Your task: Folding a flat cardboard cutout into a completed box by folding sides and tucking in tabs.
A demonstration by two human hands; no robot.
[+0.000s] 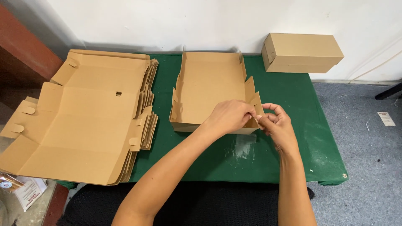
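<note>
A partly folded brown cardboard box [209, 86] lies open on the green table [289, 138], its side walls raised. My left hand [229, 116] reaches across to the box's near right corner and pinches a small flap [254, 103] there. My right hand [277, 124] grips the same corner from the outside, fingers curled on the flap's edge. Both hands meet at that corner.
A stack of flat unfolded box blanks [83, 117] covers the table's left side. A finished closed cardboard box [301, 52] stands at the back right against the white wall. Grey carpet [364, 150] lies to the right. Papers [25, 188] sit at lower left.
</note>
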